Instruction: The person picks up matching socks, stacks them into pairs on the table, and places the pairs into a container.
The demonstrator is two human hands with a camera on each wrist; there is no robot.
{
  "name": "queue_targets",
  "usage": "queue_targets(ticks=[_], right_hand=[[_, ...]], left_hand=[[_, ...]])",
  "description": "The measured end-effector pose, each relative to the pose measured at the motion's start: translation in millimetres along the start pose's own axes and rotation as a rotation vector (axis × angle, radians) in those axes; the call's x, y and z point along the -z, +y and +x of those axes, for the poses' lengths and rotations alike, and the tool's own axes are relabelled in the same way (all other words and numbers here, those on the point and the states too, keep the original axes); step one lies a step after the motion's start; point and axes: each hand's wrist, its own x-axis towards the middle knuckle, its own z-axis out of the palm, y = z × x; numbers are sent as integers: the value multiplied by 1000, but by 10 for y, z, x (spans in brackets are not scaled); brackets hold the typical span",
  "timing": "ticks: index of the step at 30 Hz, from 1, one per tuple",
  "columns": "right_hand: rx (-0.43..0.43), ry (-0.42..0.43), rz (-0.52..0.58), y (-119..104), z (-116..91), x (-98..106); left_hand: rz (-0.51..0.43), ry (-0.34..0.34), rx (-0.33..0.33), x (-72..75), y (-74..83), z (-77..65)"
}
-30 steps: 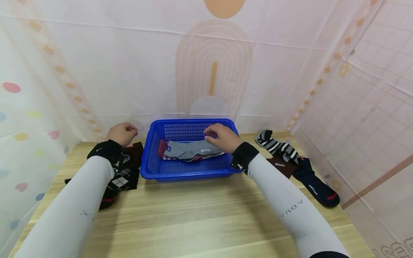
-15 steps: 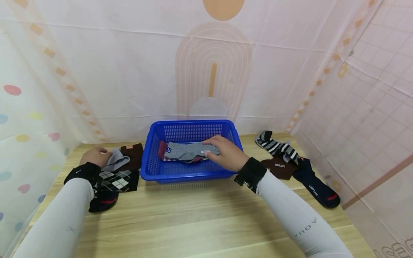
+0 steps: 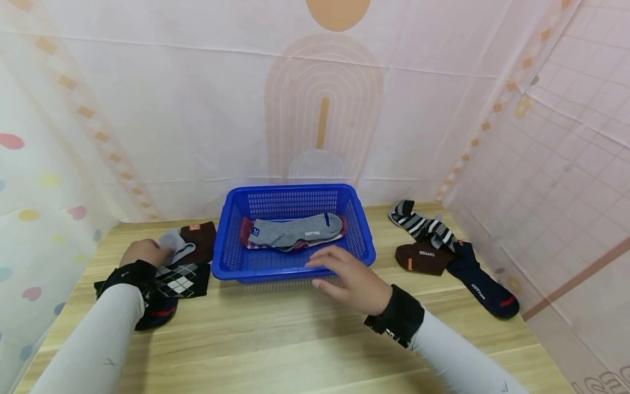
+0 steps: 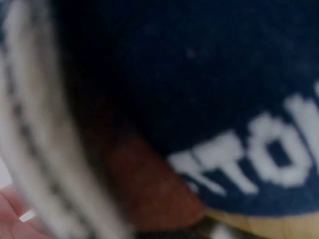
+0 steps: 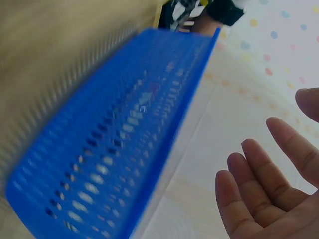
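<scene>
My left hand (image 3: 146,253) is at the pile on the left, its curled fingers on a grey sock (image 3: 175,244) that lies over a brown sock (image 3: 202,241). The fingertips are partly hidden. Below them lie a black-and-white argyle sock (image 3: 179,280) and a dark sock with a red stripe (image 3: 159,313). Very close in the left wrist view is navy fabric (image 4: 149,45) with white lettering. My right hand (image 3: 353,282) hovers with relaxed fingers by the front right rim of a blue basket (image 3: 295,273), holding nothing. Inside the basket is a grey "COTTON" sock (image 3: 295,229) over red-edged ones.
On the right of the wooden table (image 3: 275,339) lie a black-and-white striped sock (image 3: 423,227), a brown sock (image 3: 425,257) and a navy sock (image 3: 484,284) with a red stripe. A patterned curtain (image 3: 197,109) hangs behind the table.
From above the left pile, my left hand has come down and left onto the grey sock. My right hand has drawn back from over the basket toward its front edge, its fingers loosening.
</scene>
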Motion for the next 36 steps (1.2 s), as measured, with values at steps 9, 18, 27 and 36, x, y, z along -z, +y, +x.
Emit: queue_targets(ticks=[9,18,27,36], right_hand=[[-12,-87,118,-71,-264,-328],[-73,-147,194,-65,-342,-463],[-74,-159,203,-58,-361,-496],[-46,-159,212,-85,-351,-488]], left_hand=[[-62,20,75,57,-24,-74],[-182,273,96,150,348,-221],[-337,423,29,398,739,-330],[-382,516,-3,569,1018,-564]])
